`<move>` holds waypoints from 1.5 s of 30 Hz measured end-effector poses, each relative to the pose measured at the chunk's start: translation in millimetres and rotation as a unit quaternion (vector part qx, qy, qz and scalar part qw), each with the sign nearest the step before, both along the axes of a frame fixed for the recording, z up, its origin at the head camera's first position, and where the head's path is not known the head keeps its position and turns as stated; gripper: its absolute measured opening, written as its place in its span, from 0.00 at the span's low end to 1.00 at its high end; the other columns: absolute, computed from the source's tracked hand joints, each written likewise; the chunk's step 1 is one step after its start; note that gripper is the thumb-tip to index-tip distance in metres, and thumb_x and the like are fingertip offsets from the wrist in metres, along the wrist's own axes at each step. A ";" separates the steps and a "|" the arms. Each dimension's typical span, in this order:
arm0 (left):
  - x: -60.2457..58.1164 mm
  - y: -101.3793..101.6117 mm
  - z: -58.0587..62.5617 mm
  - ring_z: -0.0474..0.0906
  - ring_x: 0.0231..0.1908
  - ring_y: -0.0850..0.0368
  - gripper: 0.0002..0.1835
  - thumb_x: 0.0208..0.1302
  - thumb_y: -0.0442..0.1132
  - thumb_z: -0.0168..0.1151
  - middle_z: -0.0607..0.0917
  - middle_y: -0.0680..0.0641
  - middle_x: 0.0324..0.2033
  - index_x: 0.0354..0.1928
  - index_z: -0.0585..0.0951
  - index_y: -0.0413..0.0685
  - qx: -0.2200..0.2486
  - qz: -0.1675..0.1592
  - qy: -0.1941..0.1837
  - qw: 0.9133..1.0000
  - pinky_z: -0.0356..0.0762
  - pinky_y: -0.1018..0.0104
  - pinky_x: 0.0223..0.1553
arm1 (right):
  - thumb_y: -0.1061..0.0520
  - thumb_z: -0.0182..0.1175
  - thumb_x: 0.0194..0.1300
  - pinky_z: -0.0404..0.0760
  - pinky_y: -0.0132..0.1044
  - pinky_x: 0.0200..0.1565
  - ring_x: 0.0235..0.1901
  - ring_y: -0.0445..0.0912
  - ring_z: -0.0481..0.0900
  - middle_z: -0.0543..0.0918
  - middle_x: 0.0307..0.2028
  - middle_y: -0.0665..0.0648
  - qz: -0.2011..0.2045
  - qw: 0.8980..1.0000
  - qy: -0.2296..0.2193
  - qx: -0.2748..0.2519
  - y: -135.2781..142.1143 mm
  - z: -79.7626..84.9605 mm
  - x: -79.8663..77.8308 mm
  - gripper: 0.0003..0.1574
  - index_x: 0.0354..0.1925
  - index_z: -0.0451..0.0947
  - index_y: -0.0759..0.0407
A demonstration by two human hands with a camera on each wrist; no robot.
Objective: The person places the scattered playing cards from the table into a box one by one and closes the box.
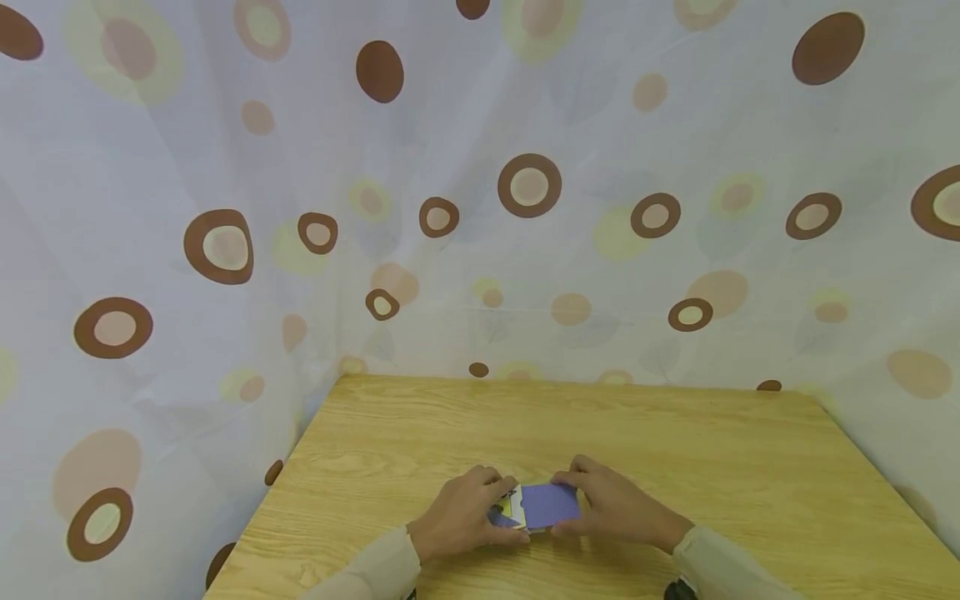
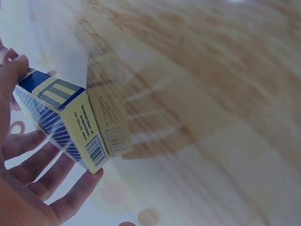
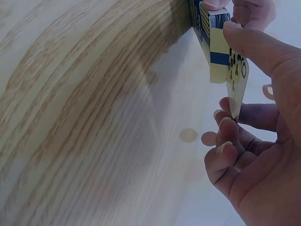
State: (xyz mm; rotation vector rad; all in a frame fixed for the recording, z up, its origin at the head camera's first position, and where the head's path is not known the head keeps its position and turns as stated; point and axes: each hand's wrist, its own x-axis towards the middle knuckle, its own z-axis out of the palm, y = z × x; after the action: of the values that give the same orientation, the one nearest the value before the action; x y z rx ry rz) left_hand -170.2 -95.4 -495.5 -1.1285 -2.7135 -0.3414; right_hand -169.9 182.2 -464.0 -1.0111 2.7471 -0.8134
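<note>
A small playing-card box (image 1: 512, 508) with yellow, white and blue print is held in my left hand (image 1: 467, 515) above the table. In the left wrist view, the barcode end of the box (image 2: 87, 132) faces the camera, and the fingers of the left hand (image 2: 33, 183) spread along its side. My right hand (image 1: 618, 504) pinches a playing card (image 1: 551, 505), its violet-blue back up, against the box's right side. Black clubs show on the card's face (image 3: 238, 80) in the right wrist view, where the right hand (image 3: 263, 165) has thumb and fingertips at its edges. Whether more cards lie behind it, I cannot tell.
The wooden table (image 1: 637, 425) extends under and behind both hands. A pale curtain (image 1: 465, 258) with brown, pink and yellow circles hangs around its back and sides. Light-coloured sleeves (image 1: 375, 569) cover both forearms.
</note>
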 end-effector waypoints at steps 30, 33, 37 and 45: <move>0.1 -1.6 -0.1 0.77 0.45 0.64 0.41 0.60 0.72 0.65 0.84 0.51 0.48 0.63 0.82 0.48 0.023 -0.012 0.006 1.000 0.74 0.80 0.37 | 0.25 0.65 0.61 0.75 0.31 0.33 0.31 0.37 0.70 0.74 0.47 0.47 0.009 1.000 -0.018 0.000 -22.1 -11.0 -4.1 0.55 0.71 0.72 0.59; 0.4 -1.8 1.1 0.77 0.45 0.64 0.42 0.59 0.73 0.65 0.84 0.51 0.49 0.63 0.82 0.47 0.019 -0.008 0.001 1.000 0.75 0.79 0.38 | 0.28 0.66 0.63 0.74 0.32 0.30 0.27 0.36 0.69 0.75 0.47 0.49 0.008 1.000 -0.021 -0.011 -14.9 -10.5 -2.8 0.52 0.70 0.72 0.59; 0.5 -2.3 1.6 0.77 0.45 0.64 0.43 0.59 0.73 0.65 0.84 0.51 0.49 0.64 0.82 0.48 0.015 -0.002 -0.003 1.000 0.76 0.77 0.39 | 0.31 0.67 0.65 0.74 0.32 0.29 0.27 0.36 0.70 0.76 0.46 0.51 0.009 0.999 -0.025 -0.025 -8.9 -9.9 -2.4 0.46 0.68 0.74 0.60; 0.3 -1.8 1.5 0.77 0.45 0.63 0.43 0.60 0.73 0.65 0.83 0.50 0.50 0.64 0.81 0.47 0.022 -0.003 -0.013 1.000 0.75 0.78 0.38 | 0.35 0.68 0.66 0.75 0.31 0.28 0.27 0.35 0.70 0.76 0.46 0.50 0.018 0.999 -0.022 -0.041 -12.9 -10.7 -3.3 0.43 0.66 0.74 0.62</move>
State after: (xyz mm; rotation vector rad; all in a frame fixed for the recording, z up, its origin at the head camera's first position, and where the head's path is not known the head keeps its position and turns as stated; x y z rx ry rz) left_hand -169.9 -97.2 -494.0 -1.1274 -2.7119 -0.4168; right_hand -173.2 169.3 -474.7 -1.0416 2.6706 -0.9368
